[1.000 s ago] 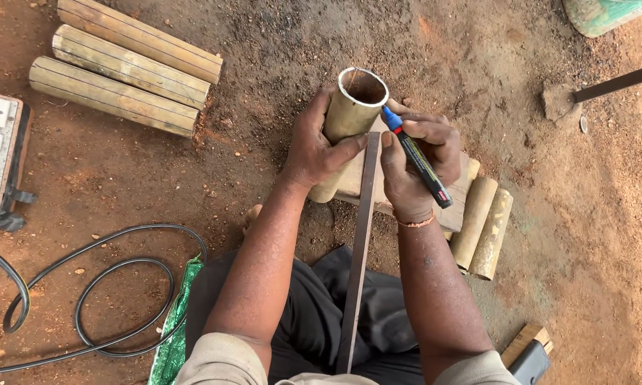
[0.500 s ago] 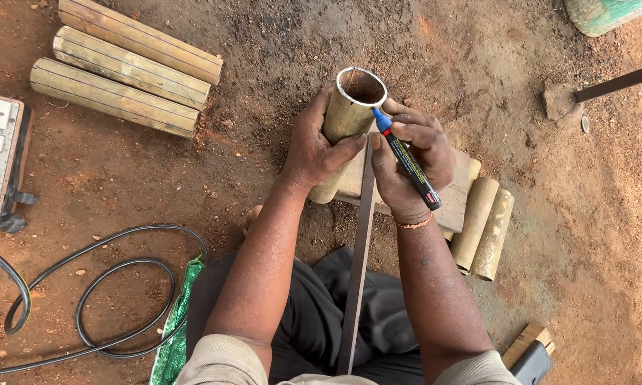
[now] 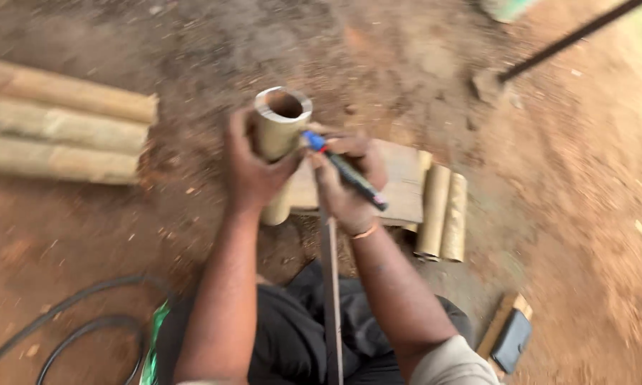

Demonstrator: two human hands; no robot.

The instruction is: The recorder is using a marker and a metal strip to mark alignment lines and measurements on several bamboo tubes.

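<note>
My left hand [image 3: 251, 171] grips a hollow bamboo section [image 3: 278, 135] that stands upright on the dirt, its open end toward me. My right hand [image 3: 346, 182] holds a dark marker with a blue tip [image 3: 346, 171], and the tip touches the bamboo's side just below the rim. A long thin metal strip [image 3: 331, 285] runs from under my right hand down toward my lap. A flat wooden board [image 3: 399, 182] lies on the ground behind my right hand.
Three long bamboo poles [image 3: 57, 128] lie at the left. Two short bamboo pieces [image 3: 442, 210] rest right of the board. A black cable [image 3: 71, 328] loops at lower left, a long-handled tool [image 3: 549, 50] lies at upper right, and a small wood-backed tool [image 3: 510, 339] sits at lower right.
The camera has swung, blurring the view and shifting everything. The marker tip has stayed at the bamboo's rim side, and my left hand keeps its grip.
</note>
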